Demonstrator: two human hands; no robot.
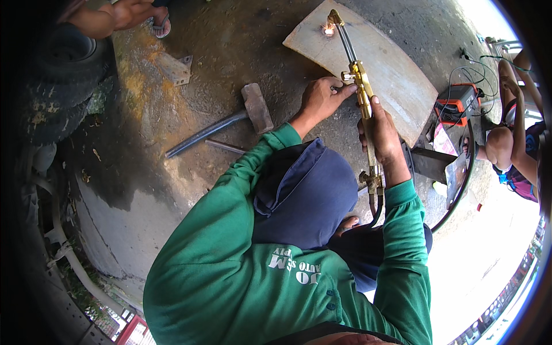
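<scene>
A brass cutting torch (364, 95) with long silver tubes points away from me, its angled head over a curved, dull grey metal plate (397, 80). Bright orange sparks (328, 30) glow on that plate just beside the torch head. My right hand (384, 135) is wrapped round the torch's handle. On the torch's left side, by a small valve knob, my left hand (323, 102) grips with thumb and curled fingers; part of that grip is hidden. Two dark hoses (376, 211) run back from the handle's lower end, past my right sleeve.
A sledgehammer (257, 108) and a thin metal rod (225, 146) lie left of my left arm. Farther off are a rusty bracket (172, 68) and a tyre (69, 52). An orange-black machine (458, 103) with cables stands at right, near a crouching person (503, 144). Another person's foot (161, 24) shows upper left.
</scene>
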